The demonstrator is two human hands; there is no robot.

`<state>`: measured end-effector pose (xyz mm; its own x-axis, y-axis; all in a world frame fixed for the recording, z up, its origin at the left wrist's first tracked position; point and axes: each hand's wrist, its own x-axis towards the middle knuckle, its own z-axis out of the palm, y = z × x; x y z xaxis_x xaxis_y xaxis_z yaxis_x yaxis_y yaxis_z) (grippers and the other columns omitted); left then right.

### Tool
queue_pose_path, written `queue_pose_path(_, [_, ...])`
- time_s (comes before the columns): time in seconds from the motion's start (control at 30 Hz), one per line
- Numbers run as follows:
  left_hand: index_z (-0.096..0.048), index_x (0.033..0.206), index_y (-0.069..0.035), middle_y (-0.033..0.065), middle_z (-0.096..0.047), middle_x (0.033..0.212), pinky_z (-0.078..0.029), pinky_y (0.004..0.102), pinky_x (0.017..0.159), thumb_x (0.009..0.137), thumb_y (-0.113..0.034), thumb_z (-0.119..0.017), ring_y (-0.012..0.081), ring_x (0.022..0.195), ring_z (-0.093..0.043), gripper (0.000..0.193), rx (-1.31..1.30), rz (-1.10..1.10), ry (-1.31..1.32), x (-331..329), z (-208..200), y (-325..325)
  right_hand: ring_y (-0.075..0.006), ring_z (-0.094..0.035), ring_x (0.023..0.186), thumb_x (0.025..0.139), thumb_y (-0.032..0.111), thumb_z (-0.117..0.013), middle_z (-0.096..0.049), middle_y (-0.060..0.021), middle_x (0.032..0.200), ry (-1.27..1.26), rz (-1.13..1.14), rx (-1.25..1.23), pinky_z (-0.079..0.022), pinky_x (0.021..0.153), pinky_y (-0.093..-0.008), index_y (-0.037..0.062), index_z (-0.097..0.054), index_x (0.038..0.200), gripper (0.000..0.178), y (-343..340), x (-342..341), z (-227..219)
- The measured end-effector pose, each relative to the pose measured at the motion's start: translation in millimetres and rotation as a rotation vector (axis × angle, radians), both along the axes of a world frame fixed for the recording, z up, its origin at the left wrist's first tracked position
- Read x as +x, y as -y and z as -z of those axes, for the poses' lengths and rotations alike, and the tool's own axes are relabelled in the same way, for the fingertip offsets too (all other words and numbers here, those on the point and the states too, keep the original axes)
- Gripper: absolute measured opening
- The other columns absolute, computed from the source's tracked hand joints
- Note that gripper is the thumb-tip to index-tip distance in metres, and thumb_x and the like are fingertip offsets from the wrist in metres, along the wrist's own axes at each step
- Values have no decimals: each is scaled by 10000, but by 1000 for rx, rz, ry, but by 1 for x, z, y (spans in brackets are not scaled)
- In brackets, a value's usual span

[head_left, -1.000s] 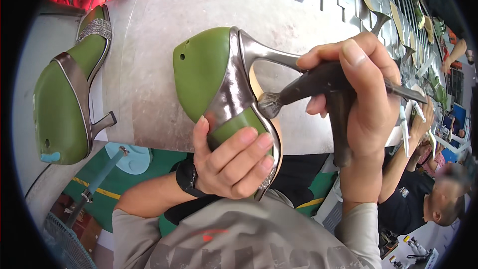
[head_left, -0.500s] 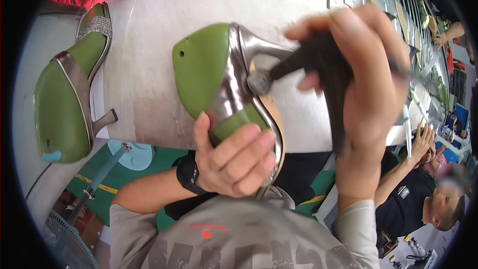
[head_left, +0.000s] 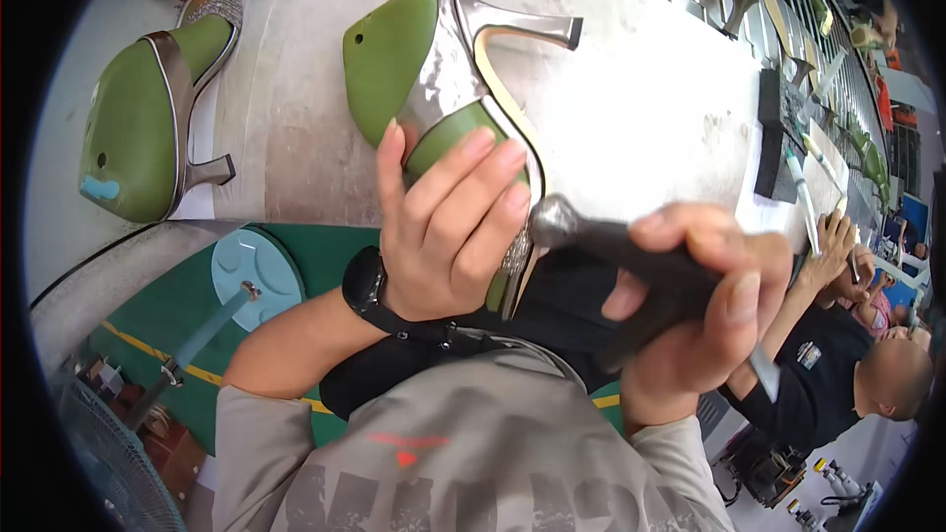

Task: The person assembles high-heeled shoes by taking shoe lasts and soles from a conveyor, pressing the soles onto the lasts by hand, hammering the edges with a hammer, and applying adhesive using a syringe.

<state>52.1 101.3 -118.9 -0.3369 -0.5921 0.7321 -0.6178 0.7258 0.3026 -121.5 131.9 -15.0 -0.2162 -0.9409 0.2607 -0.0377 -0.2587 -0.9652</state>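
My left hand (head_left: pixel 443 227) is wrapped round a metallic high-heeled shoe (head_left: pixel 453 74) fitted on a green shoe last (head_left: pixel 389 64), toe end toward me and heel pointing right. Closed round a dark hammer (head_left: pixel 631 246), my right hand (head_left: pixel 724 300) is to the right of the shoe. The hammer's rounded metal face is at the sole edge near the toe; I cannot tell whether it touches. My left fingers cover part of the upper and its glittery strap. Another such shoe on a green last (head_left: pixel 133 128) lies at the far left.
A pale worktable (head_left: pixel 296 89) lies beneath the shoe. A black block (head_left: pixel 774 133) and pens (head_left: pixel 803 197) are at its right. Beyond runs a slatted rack (head_left: pixel 670 0) with shoe parts. A person in black (head_left: pixel 818 374) works at the right. A light-blue round stand (head_left: pixel 258 276) stands lower left.
The hammer and my right hand have moved from the heel area down toward the toe end. The held shoe now sits higher in view, its whole heel showing.
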Motion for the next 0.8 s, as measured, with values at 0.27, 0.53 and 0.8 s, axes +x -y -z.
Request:
queue_pose_path(0.27, [-473, 1379, -86, 174, -598, 1375, -293, 633, 1193, 943, -462, -737, 367, 1282, -591, 633, -59, 4, 33, 5, 7, 5, -193, -727, 771, 941, 3, -620, -718, -253, 1101, -205, -318, -84, -622, 652, -311, -2, -607, 1275, 335, -39, -14, -4])
queue_pose_path(0.53, [-477, 1395, -55, 182, -597, 1391, -270, 627, 1205, 939, -449, -734, 371, 1298, -587, 655, -50, 8, 5, 1, 5, 8, -223, -687, 606, 1015, 137, -629, -712, -238, 1058, -243, -230, -298, -588, 544, -338, 10, -557, 1208, 242, -77, -6, 28])
queue_pose_path(0.8, [-452, 1434, -40, 209, -549, 1455, -229, 652, 1215, 885, -450, -789, 410, 1360, -529, 763, 8, 68, -28, -3, -2, 10, -254, -721, 659, 919, -21, -642, -733, -240, 1040, -360, -108, -361, -600, 585, -356, -22, -639, 1136, 218, -49, -14, 20])
